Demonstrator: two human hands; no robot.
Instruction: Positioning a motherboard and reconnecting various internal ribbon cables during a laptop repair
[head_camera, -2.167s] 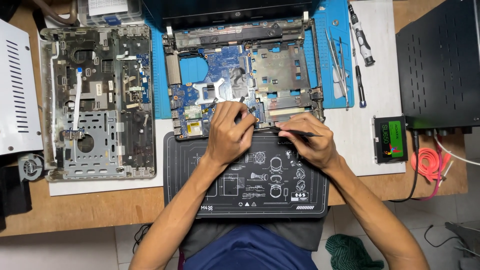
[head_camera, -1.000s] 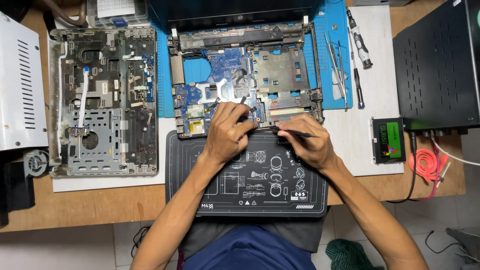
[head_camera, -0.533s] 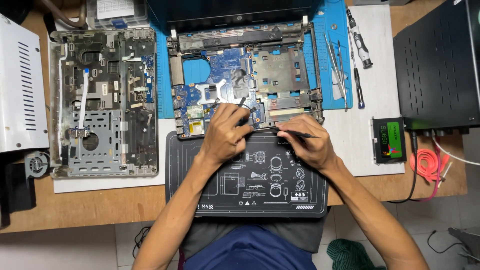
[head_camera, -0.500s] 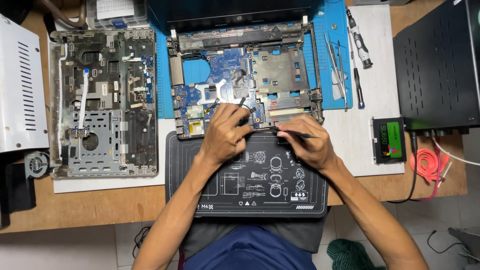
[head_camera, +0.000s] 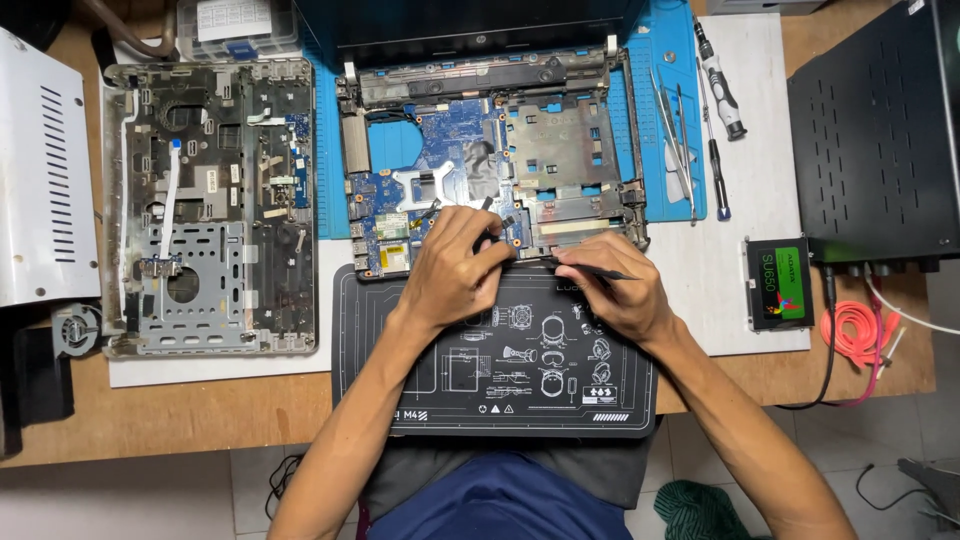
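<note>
At the centre of the frame, the opened laptop base (head_camera: 490, 165) with its blue motherboard (head_camera: 440, 150) is being worked at its lower edge, where the left hand (head_camera: 455, 270) is curled with fingertips pinched on a small part. The right hand (head_camera: 610, 285) is closed around a thin black tool (head_camera: 590, 268) pointing left toward it. Compared with a moment earlier nothing has visibly shifted; the removed palmrest cover (head_camera: 210, 205) lies at left, the black work mat (head_camera: 500, 385) below

Both forearms are stretched forward, the left hand (head_camera: 455, 268) is curled with fingertips pressed down, and the right hand (head_camera: 610, 285) is pinched closed.
</note>
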